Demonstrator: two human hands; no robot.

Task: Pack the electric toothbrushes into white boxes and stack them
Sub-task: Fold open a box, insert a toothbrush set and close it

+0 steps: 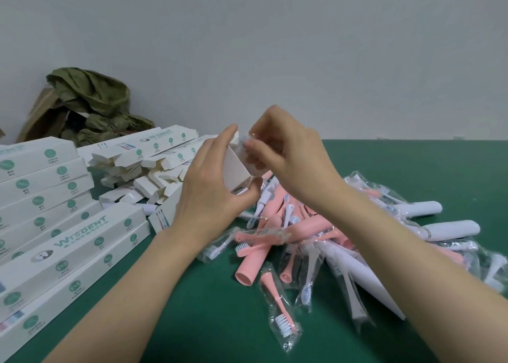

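Two hands meet above the green table [192, 316]. Your left hand [211, 189] curls thumb and fingers round a plain white cardboard box [235, 167], held tilted, its long axis seemingly running up and away from you. Your right hand [288, 153], just beside the box's upper end, pinches a crinkled clear plastic packet [248, 146] between thumb and fingertips; its contents are unclear. Pink and white electric toothbrushes [277, 214] lie heaped below your hands.
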